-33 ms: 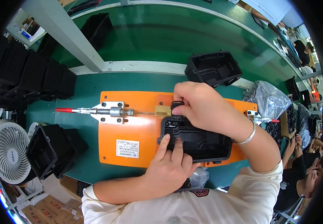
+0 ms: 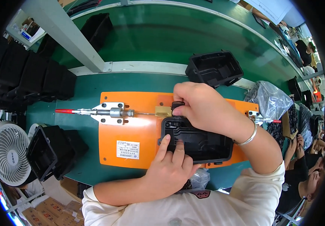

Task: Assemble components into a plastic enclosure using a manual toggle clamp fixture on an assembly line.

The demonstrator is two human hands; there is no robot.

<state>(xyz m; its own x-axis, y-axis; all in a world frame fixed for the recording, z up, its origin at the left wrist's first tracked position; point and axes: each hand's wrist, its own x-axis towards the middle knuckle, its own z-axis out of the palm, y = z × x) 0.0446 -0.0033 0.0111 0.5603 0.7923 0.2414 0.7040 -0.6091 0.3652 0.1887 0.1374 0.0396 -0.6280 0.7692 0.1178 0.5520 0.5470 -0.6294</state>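
A black plastic box point(image 2: 209, 145) lies on an orange fixture board point(image 2: 111, 130), its hollow side up. My right hand point(image 2: 198, 101) reaches over its far left corner and pinches a small black part point(image 2: 177, 104) between thumb and fingers. Directly left of that part sits a brass-coloured block point(image 2: 163, 111), at the end of the rod of a toggle clamp point(image 2: 115, 112) with a red handle. My left hand point(image 2: 172, 162) grips the box's near left side, index and middle fingers inside it and the thumb along the near rim. The pinched part is mostly hidden.
Another black box point(image 2: 215, 69) stands beyond the board. A second toggle clamp point(image 2: 258, 119) is at the board's right end, near plastic bags point(image 2: 269, 100). Stacked black boxes point(image 2: 27, 71), two more boxes point(image 2: 44, 152) and a white fan point(image 2: 10, 154) are at left. Other people work at right.
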